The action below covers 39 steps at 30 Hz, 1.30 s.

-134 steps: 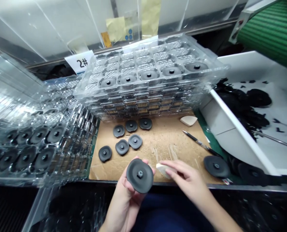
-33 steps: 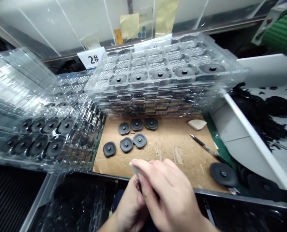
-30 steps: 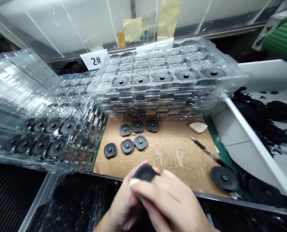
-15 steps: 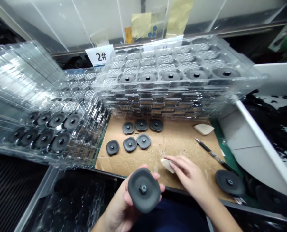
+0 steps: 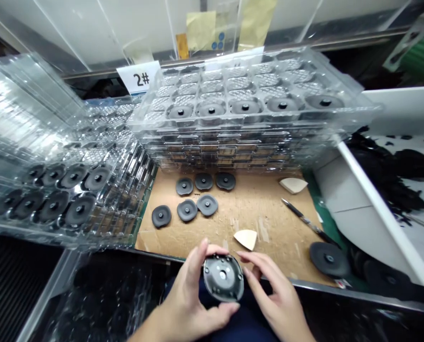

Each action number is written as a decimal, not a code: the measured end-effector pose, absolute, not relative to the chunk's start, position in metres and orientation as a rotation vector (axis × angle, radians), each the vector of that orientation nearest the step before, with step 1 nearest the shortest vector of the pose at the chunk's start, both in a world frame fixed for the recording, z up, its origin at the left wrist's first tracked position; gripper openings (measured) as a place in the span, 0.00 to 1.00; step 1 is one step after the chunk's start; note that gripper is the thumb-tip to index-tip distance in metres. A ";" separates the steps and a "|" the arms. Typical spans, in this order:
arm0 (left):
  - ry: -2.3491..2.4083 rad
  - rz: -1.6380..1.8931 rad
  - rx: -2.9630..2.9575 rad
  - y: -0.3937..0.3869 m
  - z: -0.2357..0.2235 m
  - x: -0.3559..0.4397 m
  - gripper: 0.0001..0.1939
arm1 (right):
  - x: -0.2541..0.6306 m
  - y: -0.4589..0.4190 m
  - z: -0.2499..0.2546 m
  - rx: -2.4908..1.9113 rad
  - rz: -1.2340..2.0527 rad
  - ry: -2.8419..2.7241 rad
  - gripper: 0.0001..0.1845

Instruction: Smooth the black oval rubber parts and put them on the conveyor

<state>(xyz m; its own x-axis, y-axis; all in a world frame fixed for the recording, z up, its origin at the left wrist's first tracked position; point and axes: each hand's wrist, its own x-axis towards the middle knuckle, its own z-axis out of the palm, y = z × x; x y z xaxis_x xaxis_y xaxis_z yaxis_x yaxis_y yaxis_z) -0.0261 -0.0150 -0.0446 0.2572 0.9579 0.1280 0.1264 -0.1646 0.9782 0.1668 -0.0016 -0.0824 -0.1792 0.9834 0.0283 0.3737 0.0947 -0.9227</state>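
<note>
A round black plastic part (image 5: pixel 223 278) is gripped by its rim in my left hand (image 5: pixel 194 294), its underside turned up, showing a central hole and small pegs. My right hand (image 5: pixel 269 289) is at the part's right edge, thumb and forefinger apart; whether the fingertips touch the rim I cannot tell. A cream wedge-shaped sponge (image 5: pixel 246 239) lies just beyond both hands on the cardboard sheet (image 5: pixel 269 209). Several similar black parts (image 5: pixel 207 204) rest in two rows on the cardboard, each with a central stud facing up.
Behind the cardboard rises a stack of clear plastic trays (image 5: pixel 233 137), its front row filled with black parts. More trays (image 5: pixel 91 190) stand left. A second sponge (image 5: pixel 293 185), a pen (image 5: pixel 308 221) and a larger black disc (image 5: pixel 329 259) lie right, beside a white bin (image 5: pixel 383 209).
My right hand has let go of the sponge, leaving it on the cardboard, and moved to the black part. My left hand has turned the part over to its underside.
</note>
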 end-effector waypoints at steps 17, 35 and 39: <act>0.982 0.765 1.217 -0.014 -0.021 -0.031 0.49 | 0.161 0.030 -0.003 -1.075 2.089 -1.465 0.05; 1.956 1.409 1.696 0.111 0.048 -0.103 0.10 | 0.185 0.034 -0.112 -1.449 1.067 -1.278 0.14; 2.218 1.347 1.920 0.201 0.084 -0.145 0.10 | 0.202 0.041 -0.126 -1.417 1.001 -1.310 0.15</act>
